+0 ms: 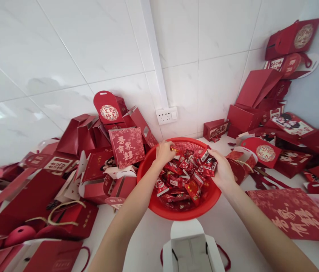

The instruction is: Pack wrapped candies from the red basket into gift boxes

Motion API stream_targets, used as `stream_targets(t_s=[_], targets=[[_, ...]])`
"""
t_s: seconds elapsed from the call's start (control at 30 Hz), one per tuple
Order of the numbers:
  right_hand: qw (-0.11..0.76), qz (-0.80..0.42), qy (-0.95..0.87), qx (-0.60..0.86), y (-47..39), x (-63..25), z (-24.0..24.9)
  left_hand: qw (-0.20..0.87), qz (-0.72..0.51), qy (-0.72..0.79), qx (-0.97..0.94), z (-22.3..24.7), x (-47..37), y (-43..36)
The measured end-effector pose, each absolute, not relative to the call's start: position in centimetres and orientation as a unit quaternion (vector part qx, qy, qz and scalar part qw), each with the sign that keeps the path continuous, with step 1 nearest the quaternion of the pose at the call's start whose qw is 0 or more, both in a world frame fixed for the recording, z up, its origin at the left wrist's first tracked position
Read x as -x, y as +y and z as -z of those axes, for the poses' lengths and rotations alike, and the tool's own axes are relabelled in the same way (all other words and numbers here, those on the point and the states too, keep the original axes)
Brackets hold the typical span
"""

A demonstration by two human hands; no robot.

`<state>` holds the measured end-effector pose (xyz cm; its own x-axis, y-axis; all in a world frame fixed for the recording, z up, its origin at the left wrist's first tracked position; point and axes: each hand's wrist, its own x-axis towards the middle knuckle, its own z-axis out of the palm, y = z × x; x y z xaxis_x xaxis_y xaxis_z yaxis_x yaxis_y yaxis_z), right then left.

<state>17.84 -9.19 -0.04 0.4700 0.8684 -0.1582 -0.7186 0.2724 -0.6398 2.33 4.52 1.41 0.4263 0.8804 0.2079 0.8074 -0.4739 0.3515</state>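
A red plastic basket (148,200) with a perforated wall holds many red-wrapped candies (177,181). Over its back left side, my left hand (165,152) reaches in with fingers curled down; a bit of shiny orange wrapper shows by the fingertips, but what they grip is unclear. At the right side of the basket my right hand (222,170) is closed on wrapped candies (208,162), thumb on top. Just in front of the basket stands an opened box (191,253), white inside, with its flaps spread and a dark red cord at each side.
Red gift boxes (34,196) are heaped on the left, with a square printed box (127,147) near the basket. More boxes (247,117) pile up on the right. A flat red printed bag (292,215) lies near my right forearm. A socket (166,116) is on the tiled wall.
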Motion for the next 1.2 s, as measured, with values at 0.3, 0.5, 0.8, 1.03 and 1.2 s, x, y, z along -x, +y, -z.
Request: stream_targets(t_s=[0.3, 0.5, 0.8, 1.03, 1.2], targets=[[0.803, -0.488, -0.108, 0.326, -8.7, -18.3, 1.0, 0.089, -0.058, 0.282, -0.953, -0.3, -5.2, 2.5], [0.790, -0.512, -0.091, 0.325, -8.4, -18.6, 1.5, 0.054, 0.016, 0.302, -0.952, 0.4, -6.1, 1.2], [0.780, -0.536, -0.094, 0.310, -8.8, -18.5, 1.1, 0.015, -0.023, 0.435, -0.900, -0.8, -4.5, 2.6], [0.824, -0.464, -0.082, 0.314, -8.7, -18.4, 1.4, -0.011, -0.081, 0.438, -0.895, -0.6, -3.7, 3.4], [0.815, -0.477, -0.088, 0.317, -8.7, -18.4, 1.2, 0.031, -0.017, 0.336, -0.941, 0.1, -4.7, 2.8]])
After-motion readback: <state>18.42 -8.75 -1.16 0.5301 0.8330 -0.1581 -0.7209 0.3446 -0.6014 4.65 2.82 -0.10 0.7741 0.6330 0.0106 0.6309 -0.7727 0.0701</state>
